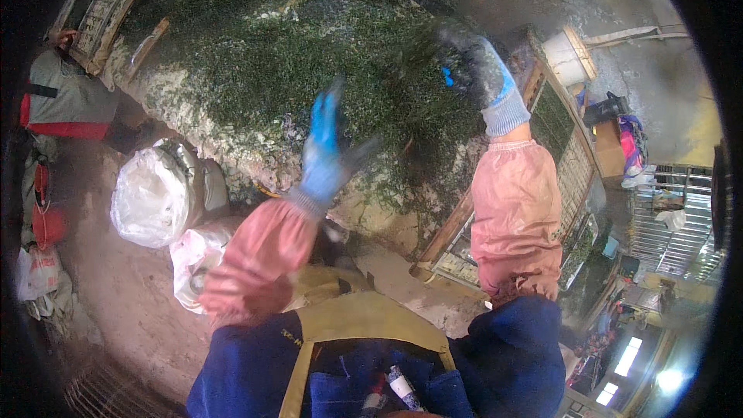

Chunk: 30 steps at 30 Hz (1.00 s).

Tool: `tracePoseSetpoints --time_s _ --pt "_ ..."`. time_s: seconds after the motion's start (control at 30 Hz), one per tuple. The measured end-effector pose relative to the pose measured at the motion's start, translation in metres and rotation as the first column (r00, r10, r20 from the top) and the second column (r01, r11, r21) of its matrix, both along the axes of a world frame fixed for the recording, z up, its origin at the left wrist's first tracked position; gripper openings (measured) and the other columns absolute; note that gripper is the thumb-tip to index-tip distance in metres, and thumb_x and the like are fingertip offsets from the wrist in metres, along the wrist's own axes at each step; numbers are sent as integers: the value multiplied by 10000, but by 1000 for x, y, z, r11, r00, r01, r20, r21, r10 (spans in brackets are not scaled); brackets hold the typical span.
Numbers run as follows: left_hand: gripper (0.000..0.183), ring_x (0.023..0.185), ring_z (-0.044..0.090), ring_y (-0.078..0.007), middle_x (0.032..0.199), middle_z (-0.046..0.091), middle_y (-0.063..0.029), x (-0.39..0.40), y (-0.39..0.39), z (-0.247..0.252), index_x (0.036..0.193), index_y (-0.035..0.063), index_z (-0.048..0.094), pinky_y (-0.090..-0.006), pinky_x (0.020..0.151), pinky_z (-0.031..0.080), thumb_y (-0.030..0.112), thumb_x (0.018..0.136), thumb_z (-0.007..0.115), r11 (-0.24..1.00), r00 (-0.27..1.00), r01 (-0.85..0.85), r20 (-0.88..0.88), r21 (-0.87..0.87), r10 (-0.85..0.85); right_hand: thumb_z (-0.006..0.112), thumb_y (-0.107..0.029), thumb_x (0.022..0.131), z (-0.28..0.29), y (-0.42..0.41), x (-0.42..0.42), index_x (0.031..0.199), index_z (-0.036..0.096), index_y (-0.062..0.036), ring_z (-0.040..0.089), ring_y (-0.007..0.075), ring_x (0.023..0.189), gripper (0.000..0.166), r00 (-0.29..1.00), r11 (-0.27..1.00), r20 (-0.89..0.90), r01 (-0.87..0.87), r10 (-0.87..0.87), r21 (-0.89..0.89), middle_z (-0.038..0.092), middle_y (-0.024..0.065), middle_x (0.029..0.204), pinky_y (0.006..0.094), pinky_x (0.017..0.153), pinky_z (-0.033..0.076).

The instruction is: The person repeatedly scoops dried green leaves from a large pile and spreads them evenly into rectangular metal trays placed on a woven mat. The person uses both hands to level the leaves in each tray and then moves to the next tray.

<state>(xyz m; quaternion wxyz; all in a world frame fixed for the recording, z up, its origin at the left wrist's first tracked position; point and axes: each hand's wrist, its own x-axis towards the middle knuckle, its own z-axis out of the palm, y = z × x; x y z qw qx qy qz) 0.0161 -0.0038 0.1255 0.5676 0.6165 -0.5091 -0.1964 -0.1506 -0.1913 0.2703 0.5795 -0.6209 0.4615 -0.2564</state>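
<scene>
A broad heap of dark green, finely chopped material (360,52) spreads before me, with whitish patches along its near edge. My left hand (325,154), in a blue and dark glove, is over the near part of the heap, fingers apart and blurred, holding nothing that shows. At the heap's right side is my right hand (479,69), in a similar glove with green bits stuck to it. Its fingers are blurred against the dark material, so whether it holds any cannot be told. Pink sleeve covers reach up both forearms.
Wood-framed trays (566,145) stand at the right, one bearing green material. Beyond them is a white bucket (569,58). A white plastic-lined container (152,194) and a white sack (194,255) sit at the left. Another person's grey sleeve (75,90) is at the far left.
</scene>
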Motion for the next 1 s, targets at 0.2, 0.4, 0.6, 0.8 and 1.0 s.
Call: tracePoseSetpoints --time_s 0.2,0.4,0.6,0.8,1.0 --pt "899 1128 627 -306 1319 568 -241 -32 -125 -16 1489 49 310 -379 930 521 196 760 815 990 888 117 -438 -76 -139 573 -290 966 22 20 -17 1209 612 -49 604 122 731 345 993 993 73 -99 95 65 648 29 985 283 521 485" --pt "303 903 648 -417 970 693 -204 -46 -126 -187 1072 74 675 -434 728 530 277 848 660 949 968 79 -253 305 1 440 -437 992 129 32 -84 1432 428 -22 622 173 1071 605 938 904 253 307 -236 -298 587 135 1319 273 791 563" --pt "261 873 665 -394 933 696 -211 -19 -118 -234 976 26 672 -453 734 534 234 847 583 905 982 159 34 394 -188 528 -55 960 282 12 -175 1448 398 -16 577 238 1185 507 813 274 -503 -433 -292 -859 521 142 1401 364 973 525" --pt "672 1120 593 -429 1375 505 -248 45 -70 -70 1448 162 408 -459 966 497 119 792 546 689 583 224 472 689 -661 554 -156 960 264 2 -225 1413 447 -66 540 194 1225 475 990 890 32 138 -138 -435 534 91 1375 355 985 485" --pt "1124 1333 360 -483 1547 278 -183 58 -48 55 1469 277 390 -655 1026 372 430 497 932 772 298 -57 749 633 -592 573 -270 972 128 47 -178 1135 640 -82 560 94 782 258 890 890 -68 441 -450 -115 622 2 942 240 654 452"
